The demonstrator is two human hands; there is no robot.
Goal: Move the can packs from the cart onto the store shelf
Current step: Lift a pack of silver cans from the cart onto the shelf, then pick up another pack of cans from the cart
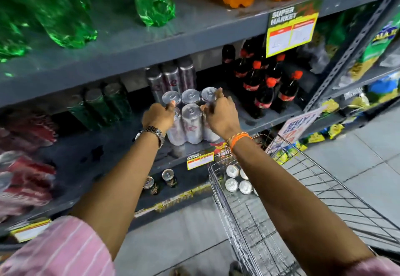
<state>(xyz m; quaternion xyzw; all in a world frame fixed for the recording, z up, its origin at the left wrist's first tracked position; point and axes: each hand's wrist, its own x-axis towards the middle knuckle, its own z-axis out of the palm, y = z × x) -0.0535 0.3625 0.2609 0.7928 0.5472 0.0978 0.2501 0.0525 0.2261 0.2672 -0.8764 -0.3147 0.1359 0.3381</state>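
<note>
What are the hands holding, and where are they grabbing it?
Both hands hold one silver can pack on the shelf. The left hand grips its left side, the right hand its right side, near the can tops.

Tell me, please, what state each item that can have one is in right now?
silver can pack: upright on the middle shelf, near its front edge.
left hand: gripping the pack's left side.
right hand: gripping the pack's right side.
cart: beside the shelf, holding cans.
cola bottles: upright, capped.
</note>
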